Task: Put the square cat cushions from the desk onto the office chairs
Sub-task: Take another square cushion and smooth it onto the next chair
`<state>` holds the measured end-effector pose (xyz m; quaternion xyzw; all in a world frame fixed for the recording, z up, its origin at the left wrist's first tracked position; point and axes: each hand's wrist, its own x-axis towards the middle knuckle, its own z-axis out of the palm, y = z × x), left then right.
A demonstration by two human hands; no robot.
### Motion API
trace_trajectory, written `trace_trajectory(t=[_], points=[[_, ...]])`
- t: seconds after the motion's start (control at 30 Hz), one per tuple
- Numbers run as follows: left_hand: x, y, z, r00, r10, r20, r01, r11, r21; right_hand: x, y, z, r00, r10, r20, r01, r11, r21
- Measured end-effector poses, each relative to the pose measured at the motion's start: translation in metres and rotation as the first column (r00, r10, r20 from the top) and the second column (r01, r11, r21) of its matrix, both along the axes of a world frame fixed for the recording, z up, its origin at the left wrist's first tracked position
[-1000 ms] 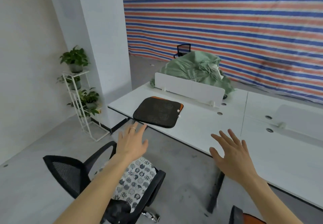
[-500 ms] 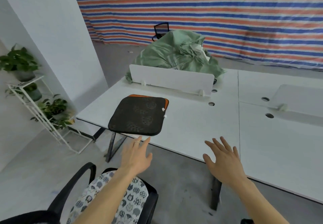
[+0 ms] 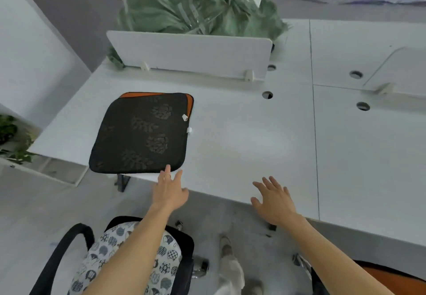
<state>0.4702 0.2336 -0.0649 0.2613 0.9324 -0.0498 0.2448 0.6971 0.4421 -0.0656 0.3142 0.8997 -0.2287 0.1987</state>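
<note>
A square cushion [image 3: 140, 133] lies on the white desk [image 3: 249, 147], its dark mesh underside up, overhanging the near edge. An orange layer [image 3: 190, 104] peeks out at its far and right edges. My left hand [image 3: 170, 191] is open, its fingertips at the cushion's near right corner. My right hand [image 3: 274, 200] is open too, hovering over the desk's near edge, apart from the cushion. Below, a cat-print cushion [image 3: 129, 262] rests on the seat of a black office chair [image 3: 66, 248], partly hidden by my left forearm.
A white divider panel [image 3: 191, 53] stands across the desk, with a green cloth heap [image 3: 198, 2] behind it. Cable holes [image 3: 267, 95] dot the desk. Plants [image 3: 11, 140] sit at far left. An orange-seated chair [image 3: 380, 281] shows at bottom right.
The view has tilted down and closed in on the desk. Both hands have moved forward; my left hand now reaches the cushion's near corner.
</note>
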Motion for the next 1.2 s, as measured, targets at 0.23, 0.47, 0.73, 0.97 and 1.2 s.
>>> trace_trajectory(t=[0.23, 0.47, 0.73, 0.97, 1.2], points=[[-0.081, 0.054, -0.054, 0.993, 0.049, -0.107, -0.047, 0.999, 0.016, -0.069, 0.035, -0.067, 0.997, -0.066, 0.042, 0.063, 0.996, 0.061], [-0.099, 0.056, -0.086, 0.988, -0.002, -0.157, 0.001, 1.000, -0.008, -0.092, 0.042, -0.110, 0.991, -0.131, 0.026, 0.123, 0.971, 0.203], [-0.122, 0.038, -0.062, 0.972, 0.158, -0.176, -0.106, 0.957, 0.271, -0.095, 0.043, -0.115, 0.990, -0.135, 0.042, 0.123, 0.969, 0.212], [-0.141, 0.041, -0.042, 0.951, 0.302, 0.071, -0.310, 0.920, 0.239, -0.094, 0.044, -0.115, 0.991, -0.127, 0.046, 0.115, 0.972, 0.205], [-0.164, 0.034, -0.038, 0.935, 0.318, 0.155, -0.342, 0.924, 0.172, -0.096, 0.051, -0.109, 0.990, -0.082, 0.118, 0.071, 0.993, 0.092]])
